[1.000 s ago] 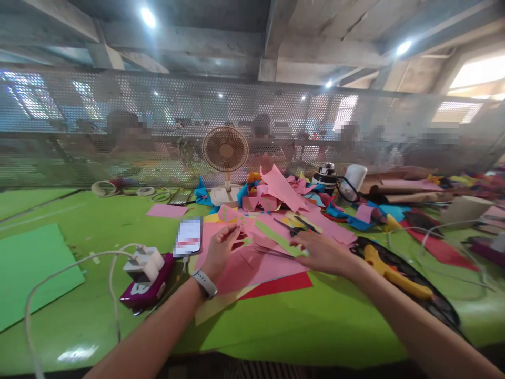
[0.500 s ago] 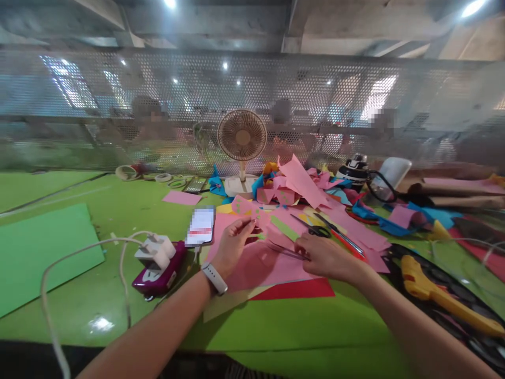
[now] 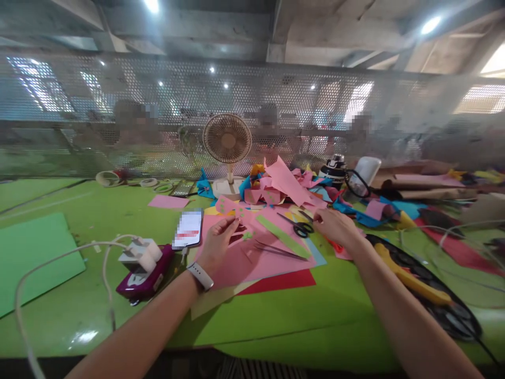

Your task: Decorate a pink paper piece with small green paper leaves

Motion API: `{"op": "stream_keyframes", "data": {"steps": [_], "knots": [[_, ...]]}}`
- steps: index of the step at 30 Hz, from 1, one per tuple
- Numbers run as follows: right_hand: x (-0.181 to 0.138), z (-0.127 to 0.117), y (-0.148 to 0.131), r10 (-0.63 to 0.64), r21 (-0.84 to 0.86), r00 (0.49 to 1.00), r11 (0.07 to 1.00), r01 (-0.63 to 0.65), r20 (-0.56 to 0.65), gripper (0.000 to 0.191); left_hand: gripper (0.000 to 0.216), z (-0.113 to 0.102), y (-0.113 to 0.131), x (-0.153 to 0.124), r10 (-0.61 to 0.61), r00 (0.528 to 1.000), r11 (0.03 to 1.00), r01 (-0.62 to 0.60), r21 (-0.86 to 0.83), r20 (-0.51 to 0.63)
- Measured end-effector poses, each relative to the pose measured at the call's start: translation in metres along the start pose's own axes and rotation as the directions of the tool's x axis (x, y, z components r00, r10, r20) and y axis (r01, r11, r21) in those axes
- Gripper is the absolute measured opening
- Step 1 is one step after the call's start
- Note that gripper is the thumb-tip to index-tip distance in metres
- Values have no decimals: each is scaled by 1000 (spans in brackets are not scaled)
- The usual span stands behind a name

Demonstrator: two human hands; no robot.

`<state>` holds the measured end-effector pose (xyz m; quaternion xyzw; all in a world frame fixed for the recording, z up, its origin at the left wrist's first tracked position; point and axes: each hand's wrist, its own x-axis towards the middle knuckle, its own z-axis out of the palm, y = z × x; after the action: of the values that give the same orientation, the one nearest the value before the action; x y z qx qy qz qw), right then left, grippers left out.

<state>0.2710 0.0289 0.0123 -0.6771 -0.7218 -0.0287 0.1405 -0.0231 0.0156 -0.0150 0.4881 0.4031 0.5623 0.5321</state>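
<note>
My left hand (image 3: 221, 237), a pale watch band (image 3: 200, 275) at its wrist, is closed in a pinch above the pink paper (image 3: 236, 263); what its fingertips hold is too small to make out. Beside it lie pink cut pieces with green dots (image 3: 226, 204). My right hand (image 3: 335, 226) is farther right, fingers bent and closed over a slim dark tool (image 3: 305, 215) with a red part; its grip is hidden. Between the hands lie tweezers (image 3: 282, 252), a green paper strip (image 3: 282, 236) and black-handled scissors (image 3: 303, 229).
A phone (image 3: 188, 229) and a purple power block (image 3: 144, 279) with white plugs and cables lie left. A fan (image 3: 226, 139) stands behind, beside a heap of paper scraps (image 3: 288, 181) and a bottle (image 3: 333, 171). At right, a yellow glue gun (image 3: 410, 276) rests on a black tray (image 3: 465, 316).
My right hand has let go of the tweezers, which now lie on the pink paper, and has moved up and right to the dark tool. My left hand stays pinched. The view has turned slightly right.
</note>
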Motion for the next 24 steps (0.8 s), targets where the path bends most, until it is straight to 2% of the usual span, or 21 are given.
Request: {"op": "stream_keyframes", "data": {"steps": [4, 7, 11, 14, 17, 21, 24], "knots": [[2, 2, 1, -29, 25, 999, 999, 29, 14, 14, 28, 0, 0, -1, -13, 1000, 1000, 13, 1, -13], [3, 1, -1, -40, 87, 999, 995, 41, -22, 16, 28, 1, 1, -1, -18, 1000, 1000, 18, -11, -17], [1, 6, -20, -149, 218, 988, 964, 152, -31, 18, 30, 0, 0, 0, -7, 999, 999, 5, -38, -38], [-8, 14, -42, -292, 303, 955, 916, 263, 52, 19, 29, 0, -1, 0, 7, 998, 999, -9, -41, -62], [-19, 20, -58, -431, 343, 889, 868, 360, 157, 27, 28, -1, -2, 0, 13, 997, 999, -16, -40, -78], [-27, 21, -67, -455, 265, 869, 877, 400, 193, 30, 26, 0, -3, 0, 5, 997, 999, -8, -52, -74], [-28, 20, -69, -457, 278, 860, 877, 392, 228, 30, 25, 1, -3, -1, 12, 998, 999, -15, -48, -69]]}}
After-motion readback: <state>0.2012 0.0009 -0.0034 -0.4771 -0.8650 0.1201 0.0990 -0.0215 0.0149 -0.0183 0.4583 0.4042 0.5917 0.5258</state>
